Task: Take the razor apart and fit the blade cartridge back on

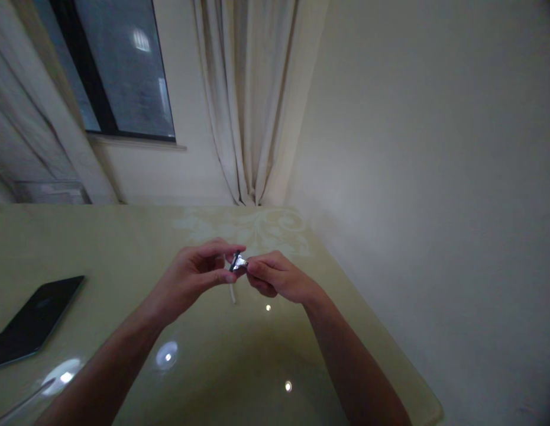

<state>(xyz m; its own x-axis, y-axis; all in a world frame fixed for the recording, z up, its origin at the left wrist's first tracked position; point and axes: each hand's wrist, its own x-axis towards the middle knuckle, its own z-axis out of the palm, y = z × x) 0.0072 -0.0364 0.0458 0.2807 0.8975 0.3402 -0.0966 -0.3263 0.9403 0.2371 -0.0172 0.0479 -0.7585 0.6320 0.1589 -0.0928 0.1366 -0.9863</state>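
So right now it's fiddly two-handed handling: left hand point(188, 273) pinching the dark edge, right hand point(286, 277) pinching the narrow end, and any turn would call for steady fingertips. The T-shaped metal piece point(240, 262) looks shiny silver, held above the tabletop point(204, 361), with a dark tablet point(39, 319) toward 8 o'clock.

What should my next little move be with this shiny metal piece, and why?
Perhaps ease your right hand back slightly: its fingers hide one end of the metal piece, while your left hand pinches its dark edge, so it should be supported.
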